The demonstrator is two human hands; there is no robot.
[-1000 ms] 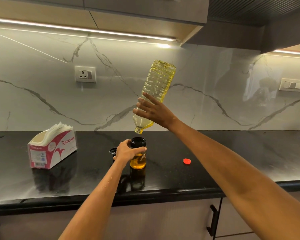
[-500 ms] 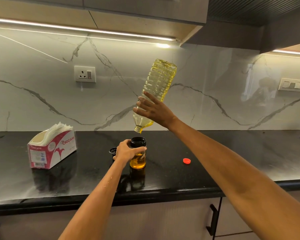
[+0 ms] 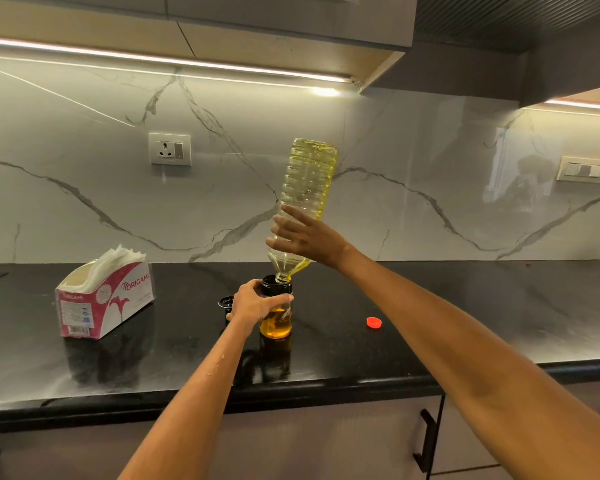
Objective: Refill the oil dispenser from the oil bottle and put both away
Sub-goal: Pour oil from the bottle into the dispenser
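Observation:
A clear plastic oil bottle (image 3: 307,181) is upended, neck down, with a little yellow oil left in it. My right hand (image 3: 303,239) grips its lower body. The bottle's mouth sits right at the black rim of the glass oil dispenser (image 3: 276,318), which stands on the black counter (image 3: 430,341) partly filled with amber oil. My left hand (image 3: 253,301) is wrapped around the dispenser's upper part. The dispenser's black lid (image 3: 225,302) lies just left of it, partly hidden by my left hand. The bottle's red cap (image 3: 374,322) lies on the counter to the right.
A pink and white tissue box (image 3: 101,303) stands on the counter at the left. A wall socket (image 3: 169,149) is on the marble backsplash, a switch plate (image 3: 584,170) at the far right. Drawer fronts with black handles (image 3: 426,441) lie below the counter edge.
My right hand has lowered the upended bottle and turned it more upright, so its mouth now meets the dispenser's rim. My left hand and the dispenser have stayed in place.

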